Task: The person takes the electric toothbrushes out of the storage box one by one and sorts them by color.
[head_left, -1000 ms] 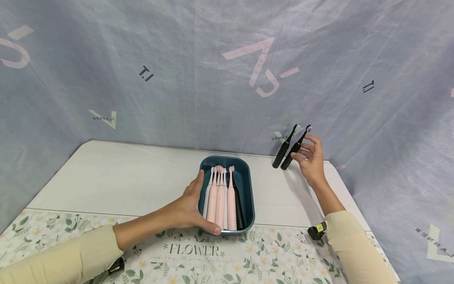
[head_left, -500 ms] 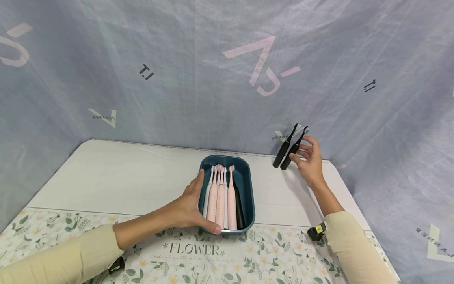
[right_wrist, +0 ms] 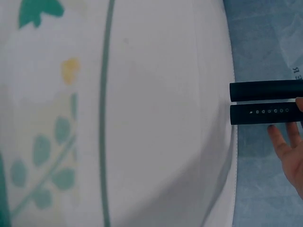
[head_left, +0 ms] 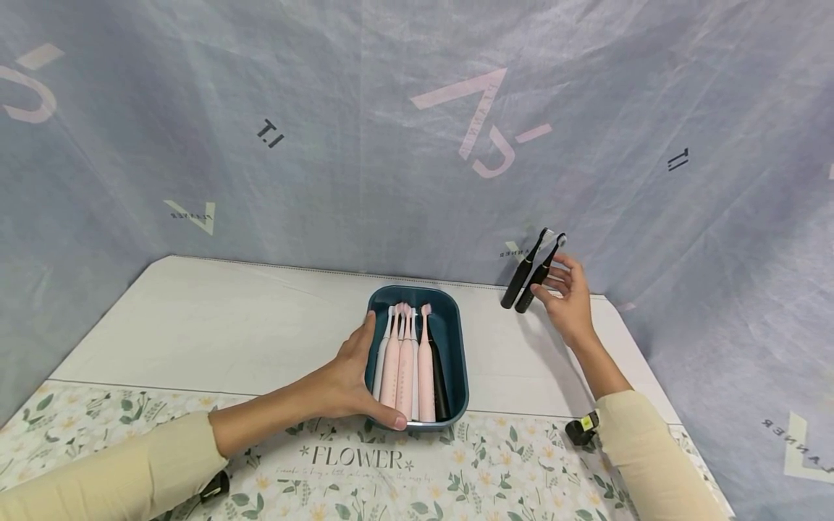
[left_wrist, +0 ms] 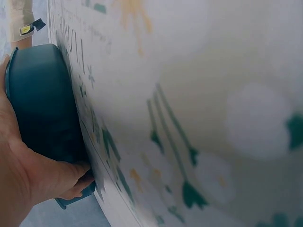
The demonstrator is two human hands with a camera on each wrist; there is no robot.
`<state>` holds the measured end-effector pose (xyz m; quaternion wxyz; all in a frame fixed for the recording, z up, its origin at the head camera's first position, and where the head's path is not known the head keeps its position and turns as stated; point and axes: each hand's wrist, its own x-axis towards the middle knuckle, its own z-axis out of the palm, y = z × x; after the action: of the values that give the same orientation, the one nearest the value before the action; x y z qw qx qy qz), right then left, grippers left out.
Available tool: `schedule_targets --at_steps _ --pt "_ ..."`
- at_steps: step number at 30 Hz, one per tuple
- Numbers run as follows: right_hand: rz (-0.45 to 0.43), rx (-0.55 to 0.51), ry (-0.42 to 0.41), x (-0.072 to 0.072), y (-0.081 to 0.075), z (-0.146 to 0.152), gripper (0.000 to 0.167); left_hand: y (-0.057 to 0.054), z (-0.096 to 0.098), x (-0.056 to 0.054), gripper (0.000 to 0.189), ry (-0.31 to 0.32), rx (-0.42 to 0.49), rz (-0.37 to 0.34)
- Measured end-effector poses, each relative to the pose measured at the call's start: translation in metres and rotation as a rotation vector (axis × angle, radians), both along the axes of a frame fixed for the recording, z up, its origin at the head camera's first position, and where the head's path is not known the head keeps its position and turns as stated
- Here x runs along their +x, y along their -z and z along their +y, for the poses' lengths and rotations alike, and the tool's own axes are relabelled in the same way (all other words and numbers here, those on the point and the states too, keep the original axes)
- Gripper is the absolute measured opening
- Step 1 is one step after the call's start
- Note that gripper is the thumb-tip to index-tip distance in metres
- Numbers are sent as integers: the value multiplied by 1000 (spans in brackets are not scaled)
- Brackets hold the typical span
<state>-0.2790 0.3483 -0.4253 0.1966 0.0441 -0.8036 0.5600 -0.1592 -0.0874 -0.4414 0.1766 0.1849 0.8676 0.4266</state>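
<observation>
A dark teal plastic bin stands in the middle of the table, holding pink electric toothbrushes, white ones and a black one side by side. My left hand grips the bin's near left corner, thumb along the front rim and fingers on the left side. At the back right, two black electric toothbrushes stand upright. My right hand pinches the nearer black toothbrush by its handle, thumb in front, fingers partly hidden behind. The other black toothbrush stands close on its left.
White cloth covers the table's back half, and a floral cloth lies in front. A grey-blue curtain hangs just behind the table edge, close to the black toothbrushes.
My right hand and the toothbrush it pinches have shifted very slightly left, toward the other black toothbrush. The left hand and the bin stay where they were.
</observation>
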Motion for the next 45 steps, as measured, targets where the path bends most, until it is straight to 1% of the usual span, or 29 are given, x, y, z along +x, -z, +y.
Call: schedule_targets --at_steps 9,15,25,32,38,45 --pt "-6 38 34 4 -1 2 83 1 0 -1 180 0 10 4" --pt "-8 54 59 9 1 3 83 2 0 -1 180 2 11 3" --pt "-79 73 111 19 3 3 81 1 0 -1 180 1 1 8" --pt "-100 76 99 29 1 -1 73 2 0 -1 180 -1 -5 8" --pt "-99 35 83 36 0 -8 63 2 0 -1 181 -7 -10 13" --pt "-123 89 18 46 -4 -20 59 1 0 0 181 -3 -7 14"
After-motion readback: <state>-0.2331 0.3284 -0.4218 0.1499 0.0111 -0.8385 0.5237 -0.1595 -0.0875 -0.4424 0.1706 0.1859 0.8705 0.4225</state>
